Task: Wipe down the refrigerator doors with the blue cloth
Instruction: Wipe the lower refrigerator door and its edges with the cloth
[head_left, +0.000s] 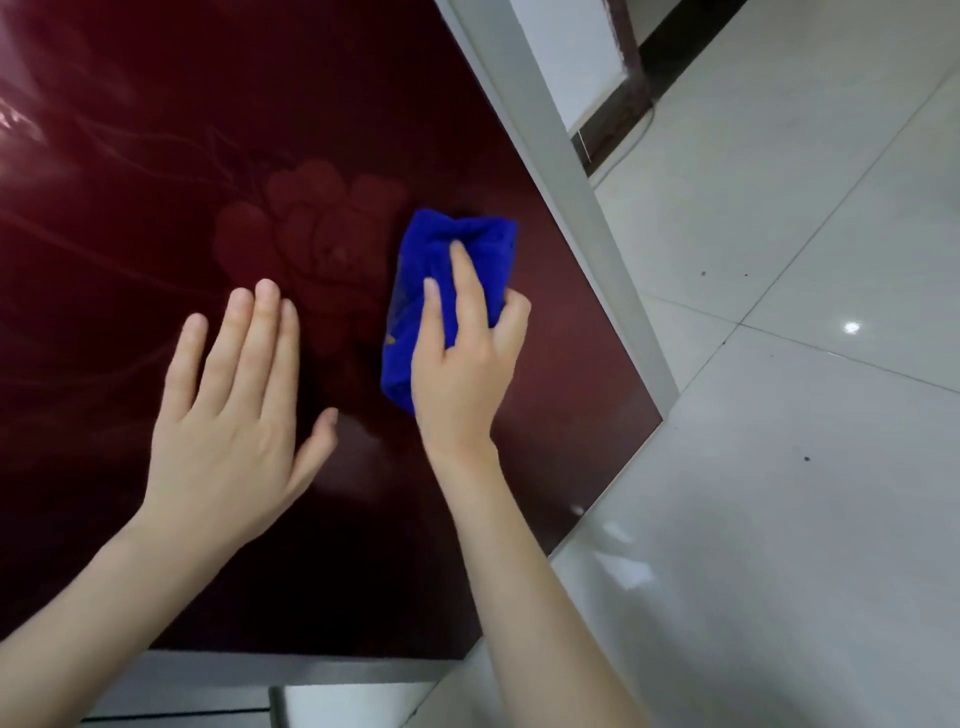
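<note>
Hands first: right hand (462, 358) has the bunched blue cloth (447, 291) pinned on the glossy dark-red fridge door (156, 156), fingers curled over it, near the grey edge trim (571, 171). Left hand (228, 410) is spread flat, bracing. Looks mid-wipe; next stroke probably needs steady pressure across that faint flower print (322, 228).

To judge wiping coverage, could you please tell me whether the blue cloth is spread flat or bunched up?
Bunched up: the blue cloth is a thick, creased wad gripped by the right hand against the refrigerator door.
</note>
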